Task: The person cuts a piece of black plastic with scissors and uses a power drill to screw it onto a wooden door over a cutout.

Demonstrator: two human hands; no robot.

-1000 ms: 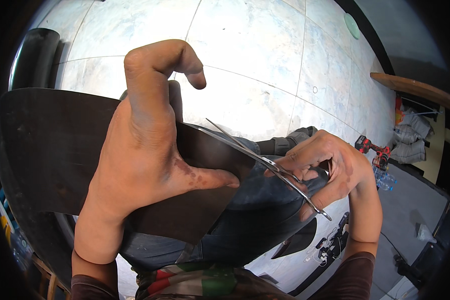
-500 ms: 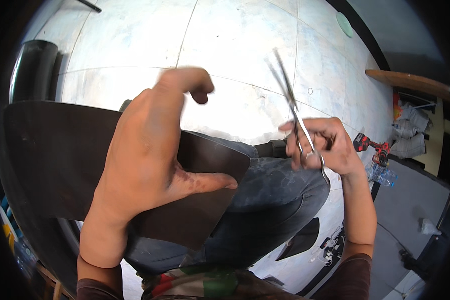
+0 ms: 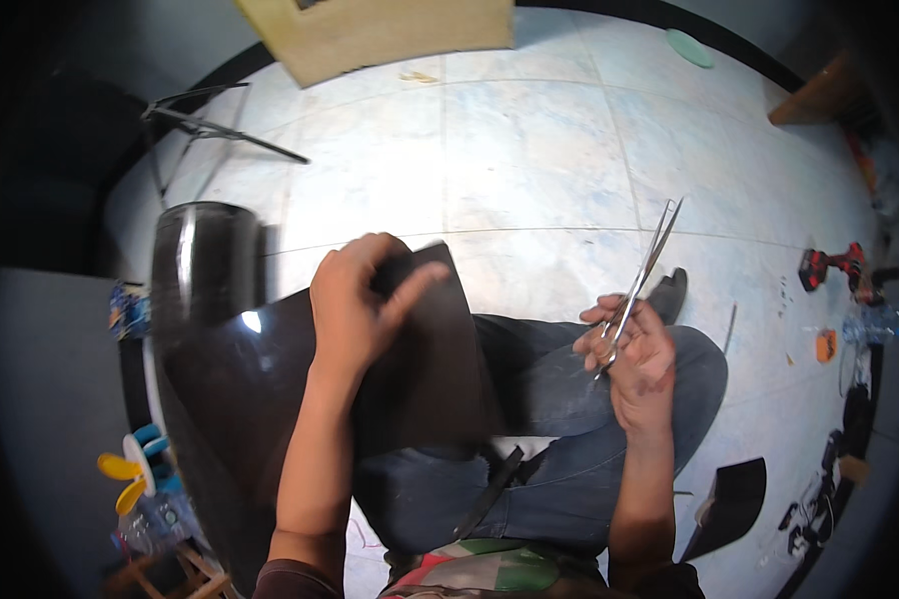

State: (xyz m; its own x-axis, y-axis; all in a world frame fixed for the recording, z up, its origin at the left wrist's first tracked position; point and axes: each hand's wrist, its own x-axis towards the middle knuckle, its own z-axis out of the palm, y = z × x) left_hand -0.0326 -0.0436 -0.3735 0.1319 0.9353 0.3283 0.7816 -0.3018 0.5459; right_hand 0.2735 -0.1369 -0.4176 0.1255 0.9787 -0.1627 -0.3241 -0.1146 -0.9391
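My right hand (image 3: 637,359) is closed round a pair of long metal scissors (image 3: 644,265), which point up and away from me above my right leg. A dark brown sheet (image 3: 430,374), smooth and thin, lies tilted across my left thigh and reaches to the left, where it shines. Over its far part is my left hand (image 3: 355,299), with the thumb held apart from the curled fingers. Nothing shows in the gap between them; some of the fingertips are hidden. A narrow black strip (image 3: 489,491) lies on my lap.
A black cylinder (image 3: 205,255) stands beyond the sheet at the left, near a thin-legged stand (image 3: 225,130). On the right floor are a red and black cordless drill (image 3: 831,266), plastic bottles (image 3: 872,324) and a curved black piece (image 3: 729,507). A yellowish panel (image 3: 390,35) stands far ahead.
The view has swung, bringing the yellowish panel in. My left hand has drawn away from the camera, over the sheet's far part. The scissors stay in my right hand, with blades closer together.
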